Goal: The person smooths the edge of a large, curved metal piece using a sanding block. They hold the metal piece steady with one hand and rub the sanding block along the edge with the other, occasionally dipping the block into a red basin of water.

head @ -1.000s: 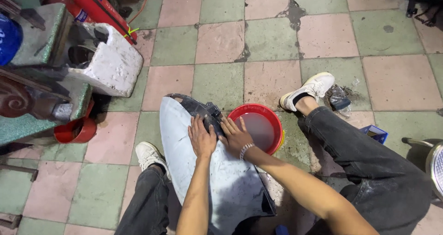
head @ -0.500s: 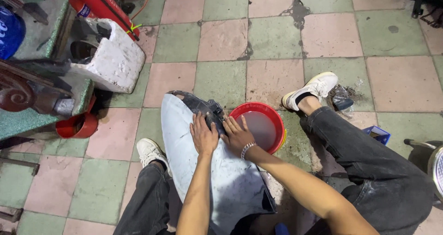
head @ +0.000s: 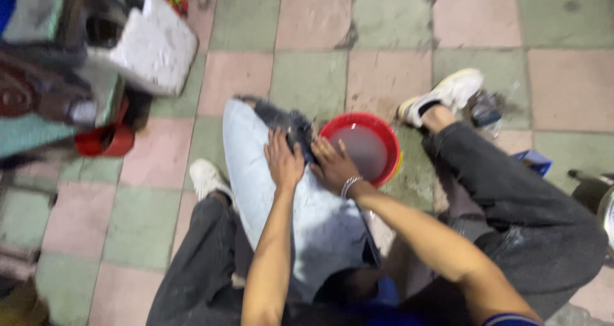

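Note:
A pale grey curved panel [head: 307, 217] with a dark wet far end lies between my legs on the tiled floor. My left hand [head: 283, 160] presses flat on it, fingers spread, near the dark end. My right hand [head: 331, 165], a bracelet at the wrist, also rests on the panel, beside the rim of a red bowl [head: 390, 140] of murky water. A small dark piece seems to sit under the fingertips, too blurred to name.
A white block-shaped machine part [head: 153, 44] and green metal stand [head: 38, 127] are at the upper left, with a small red cup [head: 105, 140] below. A blue item [head: 534, 161] and a crumpled wrapper [head: 484, 111] lie at the right.
The view has shifted and blurred slightly. Both hands stay pressed on the panel near its dark end, with only a small shift.

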